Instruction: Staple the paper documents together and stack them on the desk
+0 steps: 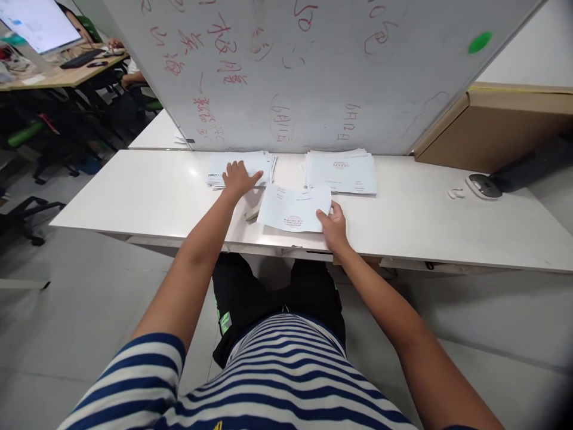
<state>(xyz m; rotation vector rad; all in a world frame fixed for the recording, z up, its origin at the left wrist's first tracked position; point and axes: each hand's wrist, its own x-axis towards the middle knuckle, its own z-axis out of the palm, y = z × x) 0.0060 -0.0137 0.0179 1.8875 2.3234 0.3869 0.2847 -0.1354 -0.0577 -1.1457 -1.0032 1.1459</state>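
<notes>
My right hand [333,226] grips the right edge of a printed paper sheet [293,206], thumb on top. A round red stamp shows near the sheet's lower edge. With fingers spread, my left hand [239,178] lies on the left stack of papers [259,162]. Behind the held sheet and to its right sits a second stack of papers [344,173], its top sheet also bearing a red stamp. A small light-coloured object [252,214], perhaps a stapler, is partly hidden under the held sheet's left edge.
A whiteboard [313,71] with red handwriting stands along the back edge of the white table [425,221]. At right are a cardboard box [487,128], a computer mouse [483,186] and a small white item [455,193]. Another desk with a monitor [38,24] and a person's arm [133,77] appear far left.
</notes>
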